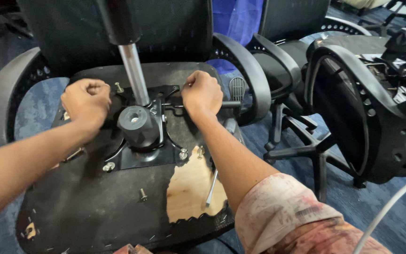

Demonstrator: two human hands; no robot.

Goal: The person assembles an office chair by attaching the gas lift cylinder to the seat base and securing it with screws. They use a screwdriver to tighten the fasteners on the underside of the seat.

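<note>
Fists closed — left hand (86, 99) grip at bolt (118, 87), right hand (202, 94) on mechanism plate (139, 157); contents hidden.

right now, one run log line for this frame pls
left hand: fist by bolt | right hand: fist on plate's far corner | surface: upturned chair seat | loose: bolt, hex key

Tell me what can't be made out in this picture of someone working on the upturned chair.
Head view only:
- Whatever the left hand pinches: its curled fingers cover it.
- Whatever the right hand grips at the metal plate: hidden under the fist.
- The top of the silver post: cut off by the upper edge.
- The seat underside near corner: cut off by the bottom edge.
</note>
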